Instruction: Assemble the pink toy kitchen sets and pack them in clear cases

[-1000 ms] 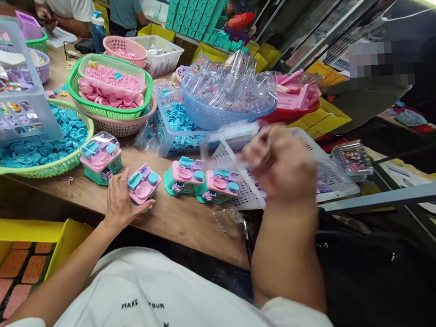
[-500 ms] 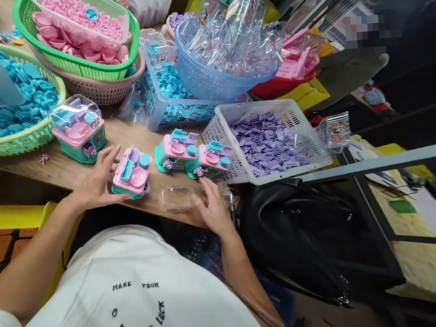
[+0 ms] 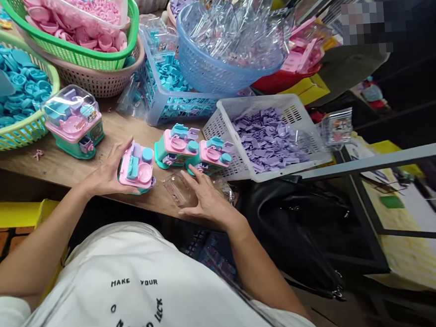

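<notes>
My left hand (image 3: 110,171) wraps round the left side of a small toy kitchen (image 3: 138,166) with a pink top, a teal base and blue and purple fittings, at the table's front edge. My right hand (image 3: 209,196) has its thumb and fingers around a clear plastic cover (image 3: 177,190), which is tilted. Two similar toy kitchens without covers, a nearer-left one (image 3: 175,147) and one beside it (image 3: 213,155), stand just beyond the right hand. On the left, another toy kitchen (image 3: 74,124) wears its clear dome.
Behind stand a green basket (image 3: 83,56) of pink parts, a lime basket (image 3: 22,135) of blue parts and a blue bowl (image 3: 219,81) of clear plastic pieces. A white basket (image 3: 236,157) of purple parts is at right. A black bag (image 3: 289,223) hangs below the table edge.
My right hand has closed round the clear cover, which has gone from lying flat to tilted. My left hand has tightened on the toy kitchen, now slightly farther right in view.
</notes>
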A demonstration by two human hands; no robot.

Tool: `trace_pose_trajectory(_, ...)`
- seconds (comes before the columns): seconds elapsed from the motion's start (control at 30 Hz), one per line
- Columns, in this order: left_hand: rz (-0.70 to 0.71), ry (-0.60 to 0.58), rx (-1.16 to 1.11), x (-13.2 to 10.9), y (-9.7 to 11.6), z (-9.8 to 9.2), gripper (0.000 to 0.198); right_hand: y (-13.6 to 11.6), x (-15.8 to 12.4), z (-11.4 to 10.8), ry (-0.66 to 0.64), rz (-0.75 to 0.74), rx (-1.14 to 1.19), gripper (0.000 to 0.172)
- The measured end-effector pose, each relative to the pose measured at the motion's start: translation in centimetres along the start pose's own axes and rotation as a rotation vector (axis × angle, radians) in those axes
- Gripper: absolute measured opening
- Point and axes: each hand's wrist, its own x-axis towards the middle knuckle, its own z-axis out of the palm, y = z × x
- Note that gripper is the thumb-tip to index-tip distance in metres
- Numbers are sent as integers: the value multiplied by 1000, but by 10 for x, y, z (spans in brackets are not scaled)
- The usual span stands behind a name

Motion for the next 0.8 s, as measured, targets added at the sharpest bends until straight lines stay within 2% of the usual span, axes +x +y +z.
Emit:
trace_pose_trajectory(0.07,-23,-6,-7,-3,0,1,126,-3,7,5,50,38,13,95)
trace_pose_trajectory(0.13,-45,-7,-19,-7,1,1,124,-4,11,6,78,0,39,79)
trace_pose_trajectory(0.2,-61,-5,-27,-9,2,2,124,-2,10,2,39,-103,44,70)
trace_pose_trajectory(0.27,-80,10,-35,-10,1,4,126,-1,5,-4,-16,-163,27,69)
trace_pose_trajectory(0.3,-87,21,-41,-11,1,6,126,0,3,-5,-13,-140,21,68)
trace_pose_trajectory(0.37,-92,51,-56,-11,-1,10,126,-3,1,0,77,13,23,69)
trace_pose_trajectory(0.47,-69,116,-57,-11,-2,20,124,-13,5,23,268,324,35,78)
trace_pose_trajectory(0.53,-47,172,-46,-11,-1,27,122,-19,9,40,315,445,53,80)
trace_pose_trajectory(0.7,-17,296,-23,-11,4,42,115,-23,11,55,275,505,47,72)
trace_pose_trajectory(0.8,-19,310,-38,-11,5,46,112,-18,6,56,276,486,49,77)
